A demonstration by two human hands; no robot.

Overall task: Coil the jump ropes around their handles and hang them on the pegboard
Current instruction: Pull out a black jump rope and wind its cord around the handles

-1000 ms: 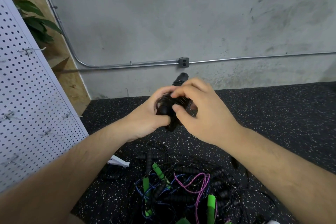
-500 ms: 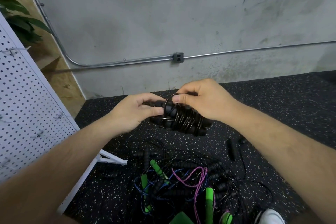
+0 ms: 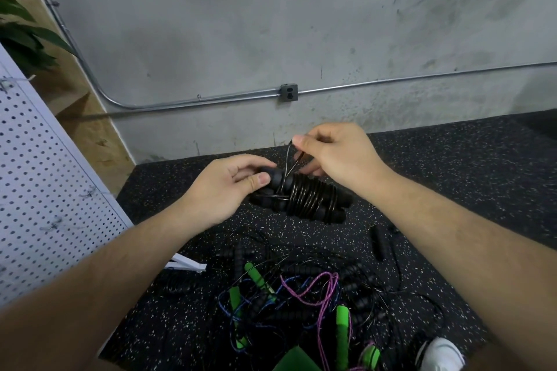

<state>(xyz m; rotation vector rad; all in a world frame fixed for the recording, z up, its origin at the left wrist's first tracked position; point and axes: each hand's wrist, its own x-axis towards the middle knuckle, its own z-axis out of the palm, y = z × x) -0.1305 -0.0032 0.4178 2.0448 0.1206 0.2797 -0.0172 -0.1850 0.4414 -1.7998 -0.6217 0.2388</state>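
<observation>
Your left hand [image 3: 224,191] curls round the near end of the black handles [image 3: 304,200], thumb on top. Your right hand [image 3: 339,156] pinches the rope's free loop [image 3: 287,159] between thumb and forefinger, just above the coil. The bundle hangs between your hands, over the pile [image 3: 304,295], with the pegboard [image 3: 45,190] at your left. Pull the loop snug and tuck it under a turn, gripping the handles firmly so the windings don't spring loose. Leave enough loop for hanging.
</observation>
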